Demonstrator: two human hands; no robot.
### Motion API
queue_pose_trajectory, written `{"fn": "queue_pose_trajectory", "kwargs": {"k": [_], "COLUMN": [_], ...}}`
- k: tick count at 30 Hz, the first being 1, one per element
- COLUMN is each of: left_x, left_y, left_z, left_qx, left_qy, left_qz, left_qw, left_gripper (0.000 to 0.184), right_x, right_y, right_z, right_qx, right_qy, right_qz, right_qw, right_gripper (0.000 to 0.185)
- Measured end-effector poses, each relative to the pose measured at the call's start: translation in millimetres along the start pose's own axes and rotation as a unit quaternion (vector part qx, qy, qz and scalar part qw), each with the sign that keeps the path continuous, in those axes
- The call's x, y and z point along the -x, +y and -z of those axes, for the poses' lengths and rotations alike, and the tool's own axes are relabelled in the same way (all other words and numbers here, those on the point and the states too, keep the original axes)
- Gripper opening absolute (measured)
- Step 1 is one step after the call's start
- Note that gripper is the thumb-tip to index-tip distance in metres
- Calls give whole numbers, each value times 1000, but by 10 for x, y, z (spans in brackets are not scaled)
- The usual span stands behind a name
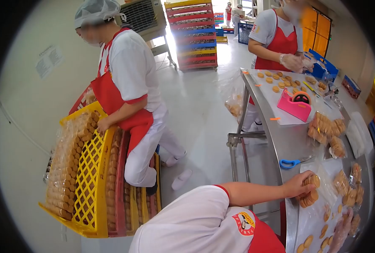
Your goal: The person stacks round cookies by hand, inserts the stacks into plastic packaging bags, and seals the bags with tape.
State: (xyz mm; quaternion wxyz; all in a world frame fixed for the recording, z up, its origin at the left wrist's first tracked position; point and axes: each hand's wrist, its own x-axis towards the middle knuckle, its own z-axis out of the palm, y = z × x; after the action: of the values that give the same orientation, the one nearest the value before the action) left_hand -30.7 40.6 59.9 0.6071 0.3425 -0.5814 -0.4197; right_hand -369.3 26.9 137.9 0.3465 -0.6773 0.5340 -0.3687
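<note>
My left hand (299,184), bare, is closed around a short row of round biscuits (309,198) over the near part of the steel table (276,141). At the bottom right, what looks like my right hand (342,231) shows in clear plastic; its fingers are too indistinct to read. Loose biscuits (308,241) lie on white paper between the two hands. Bagged biscuits (342,182) are just right of my left hand. Blue-handled scissors (289,163) rest above it on the table.
A pink tape dispenser (294,106) stands farther up the table, beside bagged biscuits (326,126). A co-worker (276,40) with gloved hands is at the far end. Another person (130,71) holds a yellow crate (90,168) of biscuits at left. Stacked crates (192,36) stand behind.
</note>
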Motion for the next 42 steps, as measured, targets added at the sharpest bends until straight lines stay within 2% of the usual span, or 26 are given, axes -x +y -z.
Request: {"fn": "queue_pose_trajectory", "kwargs": {"k": [6, 9, 12, 15, 18, 21, 22, 23, 24, 25, 26, 27, 28, 29, 31, 32, 33, 34, 36, 38, 39, 41, 42], "left_x": [7, 14, 10, -3, -3, 16, 21, 26, 30, 35, 36, 30, 23, 28, 35, 22, 23, 28, 46, 39, 27, 28, 17], "left_y": [-18, -4, -10, -27, -16, 40, 53, 60, 65, 67, 48, 14, -9, 3, 48, 29, -20, -46, -32, -110, -158, -253, -262], "left_z": [4, 10, 7, -1, -4, 11, 14, 15, 15, 14, 8, 0, -11, -10, -5, 6, 22, -7, -37, -34, -29, -30, -35], "left_qx": [-9, -14, -16, -13, -4, 19, 29, 20, 10, -1, 1, 4, 7, 1, -8, -32, -55, -75, -28, -50, -48, -42, -32], "left_qy": [4, 6, 7, 5, 4, -7, -13, -8, -4, 0, 1, 2, 2, 4, 6, 19, 29, 29, 27, 38, 43, 58, 62], "left_qz": [-10, -8, -10, -8, -6, 10, 18, 18, 19, 20, 19, 18, 17, 21, 31, 21, 14, 8, 41, 18, 8, -7, -13], "left_qw": [1000, 1000, 1000, 1000, 1000, 1000, 999, 1000, 1000, 1000, 1000, 1000, 1000, 1000, 999, 999, 998, 997, 998, 998, 998, 997, 997], "left_gripper": [61, 61, 61, 61, 60, 60, 60, 60, 60, 60, 60, 60, 60, 60, 58, 57, 55, 54, 53, 52, 52, 53, 54], "right_x": [299, 401, 372, 285, 388, 536, 557, 558, 552, 543, 545, 555, 594, 619, 634, 633, 623, 617, 671, 700, 724, 774, 870], "right_y": [-655, -876, -244, 216, -215, -184, -57, 195, 475, 764, 810, 727, 531, 444, 303, 334, 225, 123, -33, -62, 98, 595, 700], "right_z": [-192, -261, -28, 28, -126, -198, -159, -54, 64, 182, 251, 205, 95, 36, -14, -184, -248, -280, -240, -154, -53, 274, 318], "right_qx": [142, 116, 47, 68, 272, 144, 362, 561, 729, 857, 854, 734, 519, 386, 223, 13, -188, -244, -357, -461, -492, -508, -504], "right_qy": [-69, -69, -98, 116, 154, 175, 213, 238, 249, 246, 252, 248, 259, 273, 312, 273, 278, 308, 352, 349, 325, 105, 71], "right_qz": [-161, -259, -12, -16, 64, 63, 95, 121, 140, 153, 156, 147, 129, 105, 58, 66, 88, 72, 41, 14, 10, 138, 167], "right_qw": [974, 956, 994, 991, 948, 972, 902, 783, 622, 426, 428, 615, 804, 875, 922, 960, 938, 917, 865, 816, 808, 844, 844], "right_gripper": [62, 58, 53, 47, 40, 37, 37, 38, 39, 39, 39, 38, 37, 37, 36, 35, 35, 35, 34, 34, 38, 39, 40]}}
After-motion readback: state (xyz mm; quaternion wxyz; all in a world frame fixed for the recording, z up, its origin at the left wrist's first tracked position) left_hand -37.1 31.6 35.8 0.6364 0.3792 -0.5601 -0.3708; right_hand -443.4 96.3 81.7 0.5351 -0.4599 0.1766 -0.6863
